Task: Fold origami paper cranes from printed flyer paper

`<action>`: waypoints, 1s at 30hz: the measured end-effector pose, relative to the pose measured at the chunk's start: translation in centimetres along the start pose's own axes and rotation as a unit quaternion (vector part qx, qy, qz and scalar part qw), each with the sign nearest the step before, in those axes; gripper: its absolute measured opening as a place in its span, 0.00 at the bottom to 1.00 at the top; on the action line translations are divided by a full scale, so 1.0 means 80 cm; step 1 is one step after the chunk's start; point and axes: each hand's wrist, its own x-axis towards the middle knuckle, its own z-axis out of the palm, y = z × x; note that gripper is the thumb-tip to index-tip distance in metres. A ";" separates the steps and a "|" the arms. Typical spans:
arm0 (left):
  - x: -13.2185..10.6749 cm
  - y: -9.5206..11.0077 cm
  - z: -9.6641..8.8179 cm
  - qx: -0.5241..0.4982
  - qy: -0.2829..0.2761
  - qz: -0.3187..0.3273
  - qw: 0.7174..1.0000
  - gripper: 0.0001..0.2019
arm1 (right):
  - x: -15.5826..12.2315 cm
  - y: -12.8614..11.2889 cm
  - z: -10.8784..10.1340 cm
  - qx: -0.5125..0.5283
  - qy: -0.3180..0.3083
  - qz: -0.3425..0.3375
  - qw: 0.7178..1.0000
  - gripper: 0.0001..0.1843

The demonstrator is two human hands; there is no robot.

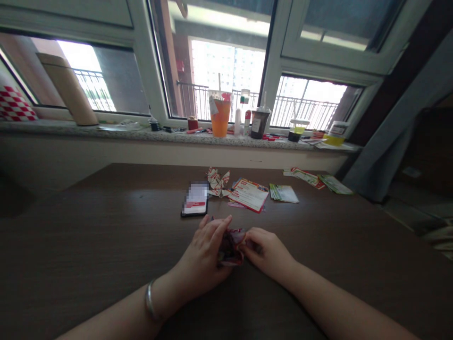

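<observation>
A piece of folded, colourful printed paper (231,246), mostly dark red and purple, is held between both hands near the middle of the table. My left hand (205,250) wraps round its left side, with the thumb side low and the fingers along the top. The right edge is pinched by the thumb and fingers of my right hand (267,250). Just beyond lie a phone (196,199) with a lit screen, some folded paper shapes (218,182) with red stripes, and a stack of printed sheets (249,193). My left wrist bears a silver bangle (150,300).
Small green-and-white cards (284,193) lie right of the stack, and more printed papers (306,177) rest at the table's far right. Along the windowsill (170,135) stand an orange drink cup (220,115), a dark drink cup (260,123), bottles, pens and a brown tube (69,89).
</observation>
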 end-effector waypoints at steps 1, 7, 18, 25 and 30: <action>0.001 0.000 0.000 0.000 0.003 -0.008 1.000 0.44 | 0.000 0.000 0.001 0.016 0.007 0.013 1.000 0.03; 0.003 0.001 -0.001 -0.008 0.029 -0.039 0.999 0.40 | 0.000 -0.002 0.005 0.101 0.052 0.073 0.991 0.02; 0.002 0.004 -0.001 -0.013 0.067 -0.049 0.996 0.32 | -0.006 -0.001 0.008 0.180 0.063 0.075 0.979 0.03; 0.004 0.004 -0.002 -0.052 0.072 -0.049 0.995 0.23 | -0.009 -0.002 0.008 0.165 0.081 0.066 0.981 0.05; 0.004 0.006 -0.003 -0.089 0.089 -0.071 0.989 0.12 | -0.011 -0.008 0.006 0.139 0.084 0.029 0.986 0.06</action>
